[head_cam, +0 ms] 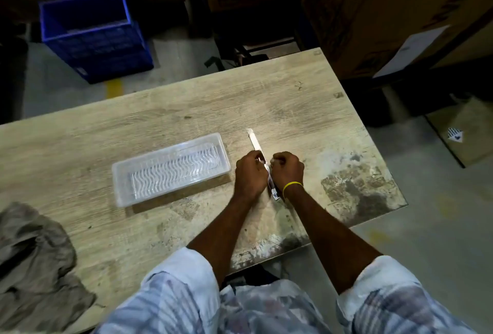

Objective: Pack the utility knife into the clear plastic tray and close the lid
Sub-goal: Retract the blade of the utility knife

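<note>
Dim storage space surrounds a worn wood-grain table (186,109), with a blue crate (93,37) on the floor beyond its far left edge and cardboard boxes (386,13) stacked at the far right. Going left to right on the tabletop, I see a crumpled grey rag (34,253) at the near left corner, then the clear plastic tray (170,169) lying flat and well apart from the rag; whether its lid is already down I cannot tell, since the clear plastic hides any seam. Just right of the tray sits my left hand (249,176), curled with its fingertips pinching the side of the utility knife (262,162). The knife lies between both hands, its long pale blade end pointing away from me past the knuckles and its butt end showing near the wrists. My right hand (286,172), with a yellow band (292,185) at the wrist, is closed in a loose fist pressed against the knife's other side. I judge the knife light, slim and rigid, its metal body likely slick, and the extended blade end sharp, so the safe hold is on the handle's flat sides near the middle, fingers clear of the tip. The tray looks thin and flexible and would probably slide or buckle if pushed hard.
</note>
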`<state>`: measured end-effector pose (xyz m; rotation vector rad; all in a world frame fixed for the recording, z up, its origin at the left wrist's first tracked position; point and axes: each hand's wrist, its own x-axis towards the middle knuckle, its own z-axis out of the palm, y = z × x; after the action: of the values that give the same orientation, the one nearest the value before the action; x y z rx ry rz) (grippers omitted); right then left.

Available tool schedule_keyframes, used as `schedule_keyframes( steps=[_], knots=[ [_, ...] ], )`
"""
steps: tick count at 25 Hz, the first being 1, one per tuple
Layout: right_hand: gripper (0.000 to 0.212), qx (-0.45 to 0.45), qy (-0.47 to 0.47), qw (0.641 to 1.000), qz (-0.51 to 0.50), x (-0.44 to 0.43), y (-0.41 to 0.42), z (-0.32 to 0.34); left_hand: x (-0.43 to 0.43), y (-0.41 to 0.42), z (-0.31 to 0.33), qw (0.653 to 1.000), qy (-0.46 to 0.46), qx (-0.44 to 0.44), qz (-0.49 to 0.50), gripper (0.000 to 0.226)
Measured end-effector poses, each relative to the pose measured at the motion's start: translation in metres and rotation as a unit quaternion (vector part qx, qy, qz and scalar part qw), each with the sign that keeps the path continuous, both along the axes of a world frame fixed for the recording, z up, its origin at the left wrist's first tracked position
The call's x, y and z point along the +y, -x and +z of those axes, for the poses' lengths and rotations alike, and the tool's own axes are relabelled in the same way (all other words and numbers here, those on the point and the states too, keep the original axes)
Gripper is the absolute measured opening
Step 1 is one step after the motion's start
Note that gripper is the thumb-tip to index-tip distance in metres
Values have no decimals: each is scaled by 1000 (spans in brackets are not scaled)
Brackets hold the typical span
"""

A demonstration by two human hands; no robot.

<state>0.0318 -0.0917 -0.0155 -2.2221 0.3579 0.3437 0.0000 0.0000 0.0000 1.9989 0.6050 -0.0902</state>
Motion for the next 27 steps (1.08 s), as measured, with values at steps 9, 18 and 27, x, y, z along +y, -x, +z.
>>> schedule_keyframes(
  steps=[9,18,27],
  knots=[
    [18,64,11,998,-6,7,-5,1,0,-7,-14,972,155,125,122,30],
    [17,83,44,996,-14,20,-8,3,-11,-6,5,910,346,96,206,18],
    [16,84,23,995,-41,20,-12,-4,-4,-3,-7,906,362,93,198,36]
  ],
)
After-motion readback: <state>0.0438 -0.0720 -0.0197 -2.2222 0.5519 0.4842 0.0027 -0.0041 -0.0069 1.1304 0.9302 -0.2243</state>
